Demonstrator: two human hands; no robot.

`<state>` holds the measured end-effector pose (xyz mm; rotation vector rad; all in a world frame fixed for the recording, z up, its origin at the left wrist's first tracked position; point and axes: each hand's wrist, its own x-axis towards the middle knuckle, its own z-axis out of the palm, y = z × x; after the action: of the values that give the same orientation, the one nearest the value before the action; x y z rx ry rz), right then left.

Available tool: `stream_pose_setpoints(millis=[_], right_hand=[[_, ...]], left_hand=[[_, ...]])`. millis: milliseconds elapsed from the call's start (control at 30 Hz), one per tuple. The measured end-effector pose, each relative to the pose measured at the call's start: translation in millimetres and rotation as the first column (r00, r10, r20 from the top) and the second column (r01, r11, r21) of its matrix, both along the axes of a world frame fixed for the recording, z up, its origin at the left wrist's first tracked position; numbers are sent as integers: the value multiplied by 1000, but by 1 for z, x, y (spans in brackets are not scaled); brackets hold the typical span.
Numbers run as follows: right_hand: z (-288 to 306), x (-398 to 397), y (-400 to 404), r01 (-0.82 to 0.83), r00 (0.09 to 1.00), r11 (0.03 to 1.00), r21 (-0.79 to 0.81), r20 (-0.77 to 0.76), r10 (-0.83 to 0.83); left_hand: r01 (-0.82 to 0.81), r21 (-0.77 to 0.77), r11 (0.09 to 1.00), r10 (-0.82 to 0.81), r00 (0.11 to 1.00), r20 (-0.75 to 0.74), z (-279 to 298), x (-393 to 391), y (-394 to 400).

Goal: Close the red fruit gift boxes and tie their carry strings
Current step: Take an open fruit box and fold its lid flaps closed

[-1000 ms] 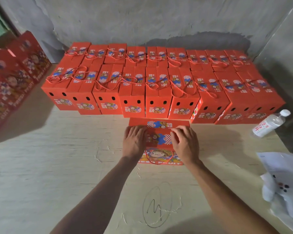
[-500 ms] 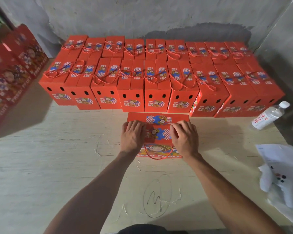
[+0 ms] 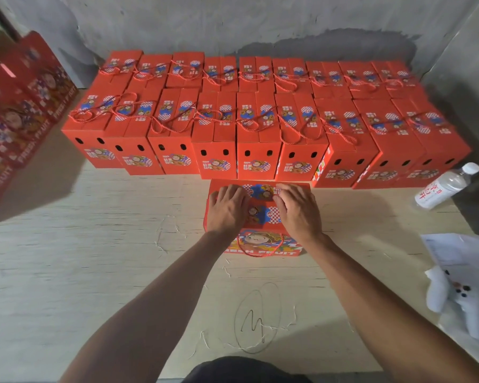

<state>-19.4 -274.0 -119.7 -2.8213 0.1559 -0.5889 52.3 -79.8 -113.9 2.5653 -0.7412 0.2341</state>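
- A flat red fruit gift box (image 3: pixel 260 217) lies at the centre of the frame on the pale table (image 3: pixel 94 258), just in front of the two rows of closed boxes (image 3: pixel 260 120) whose strings are already tied
- The left hand (image 3: pixel 227 210) and the right hand (image 3: pixel 297 211) rest palm-down on its printed face, fingers fairly straight and pressing; neither grip closes round anything
- Its red carry string (image 3: pixel 260 248) loops loose across the lower edge, near the "FRESH FRUIT" lettering
- The box looks like light, thin printed card: probably stiff along its creases, easily dented on the panels, so taking it by the folded edges seems safest; the twisted cord should bend freely
- The hands hide most of the box's upper panels, and whether it is collapsed or only laid down is hard to tell
- At the right edge a water bottle (image 3: pixel 445 186) lies tilted; the red stack at upper left is blurred
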Motion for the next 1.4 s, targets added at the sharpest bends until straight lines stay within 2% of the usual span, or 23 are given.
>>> stream_pose_setpoints(millis=[67, 167, 300, 533, 900, 1400], right_hand=[[0, -1, 1, -4, 1000, 1000, -10, -8, 4], [2, -2, 2, -5, 999, 1000, -17, -35, 4], [4, -2, 3, 24, 986, 999, -44, -161, -30], [2, 2, 2, 22, 941, 997, -70, -336, -44], [2, 5, 0, 26, 937, 998, -65, -346, -47], [3, 7, -3, 14, 935, 999, 36, -355, -1]], left_hand=[[52, 0, 999, -52, 999, 1, 0, -1, -2], [22, 59, 998, -21, 1000, -16, -2, -2, -7], [10, 205, 979, 14, 993, -118, -4, -3, -14], [49, 288, 956, -2, 987, -160, -6, -1, -14], [69, 353, 933, 1, 981, -193, -7, 9, -19], [53, 389, 920, 37, 975, -221, -9, 26, -26]])
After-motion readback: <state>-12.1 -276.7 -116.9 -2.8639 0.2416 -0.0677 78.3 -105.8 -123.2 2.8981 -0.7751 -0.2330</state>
